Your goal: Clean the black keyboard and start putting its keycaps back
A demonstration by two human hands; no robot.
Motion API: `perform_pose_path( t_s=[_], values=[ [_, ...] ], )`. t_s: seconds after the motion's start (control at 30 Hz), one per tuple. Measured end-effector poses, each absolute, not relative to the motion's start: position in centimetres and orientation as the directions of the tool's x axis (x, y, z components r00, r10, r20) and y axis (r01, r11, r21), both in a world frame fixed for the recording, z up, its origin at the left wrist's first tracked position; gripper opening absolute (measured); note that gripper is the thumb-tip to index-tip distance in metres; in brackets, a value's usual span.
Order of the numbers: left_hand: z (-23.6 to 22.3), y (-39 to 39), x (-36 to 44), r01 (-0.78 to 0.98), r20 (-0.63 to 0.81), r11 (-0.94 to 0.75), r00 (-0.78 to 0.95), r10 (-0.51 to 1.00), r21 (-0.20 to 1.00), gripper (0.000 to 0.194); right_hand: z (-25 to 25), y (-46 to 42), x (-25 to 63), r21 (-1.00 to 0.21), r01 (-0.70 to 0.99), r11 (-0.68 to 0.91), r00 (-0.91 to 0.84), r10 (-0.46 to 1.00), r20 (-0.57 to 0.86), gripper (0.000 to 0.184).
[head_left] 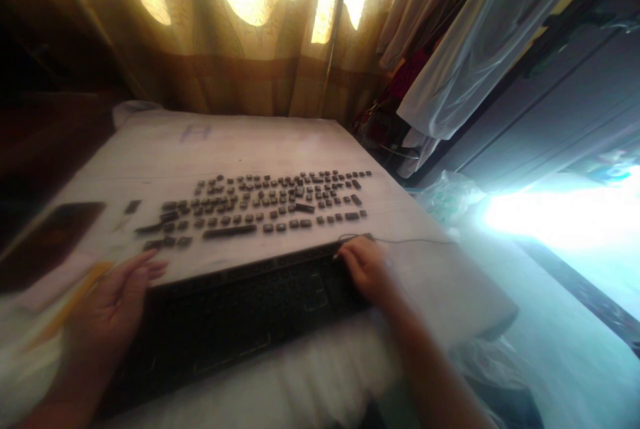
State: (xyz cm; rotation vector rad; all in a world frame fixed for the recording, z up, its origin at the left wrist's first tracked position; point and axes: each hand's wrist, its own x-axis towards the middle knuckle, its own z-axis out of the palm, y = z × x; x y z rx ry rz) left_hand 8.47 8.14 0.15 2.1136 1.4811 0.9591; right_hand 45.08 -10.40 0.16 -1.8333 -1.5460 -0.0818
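A black keyboard base (pixel 240 309) with its keycaps off lies slantwise at the near side of the table. At its left end is my left hand (pixel 113 302), loosely bent, fingers pointing right with the tips apart; I see nothing in them. My right hand (pixel 367 269) rests at the upper right corner of the base, its fingers pinched together. A tiny pale spot shows at those fingertips, too small to name. Beyond the base, loose dark keycaps (pixel 281 226) are laid out in rows, among them a long space bar (pixel 230 232).
A thin cable (pixel 420 240) runs from the base toward the table's right edge. On the left are a dark flat object (pixel 55 232), a yellow strip (pixel 75 306) and a small dark piece (pixel 133 206). Curtains (pixel 225 69) hang behind the white-covered table (pixel 265 142).
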Motion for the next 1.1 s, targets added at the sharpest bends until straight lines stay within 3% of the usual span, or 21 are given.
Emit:
perform_pose_path(
  t_s=[0.8,1.1],
  values=[
    [0.32,7.97,8.41,0.664,0.314,-0.382,0.226,0.922,0.643,0.049,0.64,-9.91,45.22,-0.189,0.982,-0.013,0.090,0.909,0.407,0.026],
    [0.44,7.78,8.47,0.677,0.304,-0.371,0.223,0.926,0.635,0.049,0.30,-9.52,45.24,-0.184,0.983,-0.026,0.108,0.885,0.453,0.036]
  ],
)
